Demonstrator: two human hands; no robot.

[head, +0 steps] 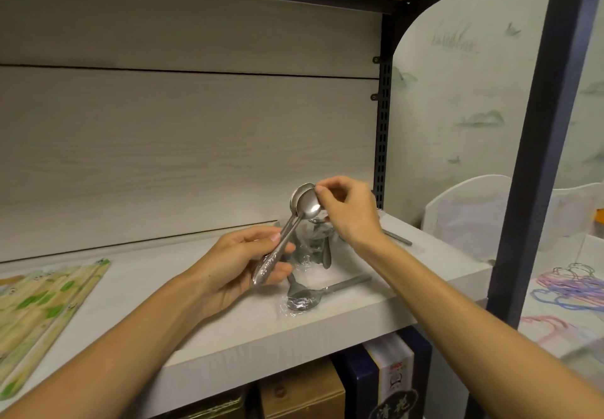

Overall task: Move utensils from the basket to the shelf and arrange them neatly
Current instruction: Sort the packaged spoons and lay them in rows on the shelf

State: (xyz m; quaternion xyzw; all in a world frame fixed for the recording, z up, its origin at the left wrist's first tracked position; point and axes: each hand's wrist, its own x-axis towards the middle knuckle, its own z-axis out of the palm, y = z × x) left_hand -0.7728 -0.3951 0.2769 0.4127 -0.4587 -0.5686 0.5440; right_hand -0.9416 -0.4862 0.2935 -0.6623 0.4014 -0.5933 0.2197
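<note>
My left hand (243,261) grips the handles of a small stack of steel spoons (302,204), bowls pointing up and away. My right hand (348,211) pinches the bowl end of that stack with its fingertips. Both hands hover above the pale wooden shelf (228,327). On the shelf below them lie more spoons in clear plastic wrap (302,299), and a heap of wrapped utensils (313,248) sits behind. Another handle (398,238) pokes out to the right of my right wrist. The basket is out of view.
Bamboo chopstick packs with green print (42,304) lie at the shelf's left end. A dark metal upright (536,144) bounds the shelf on the right. Boxes (304,392) stand on the level below. Coloured hangers (568,287) lie on a surface at the right.
</note>
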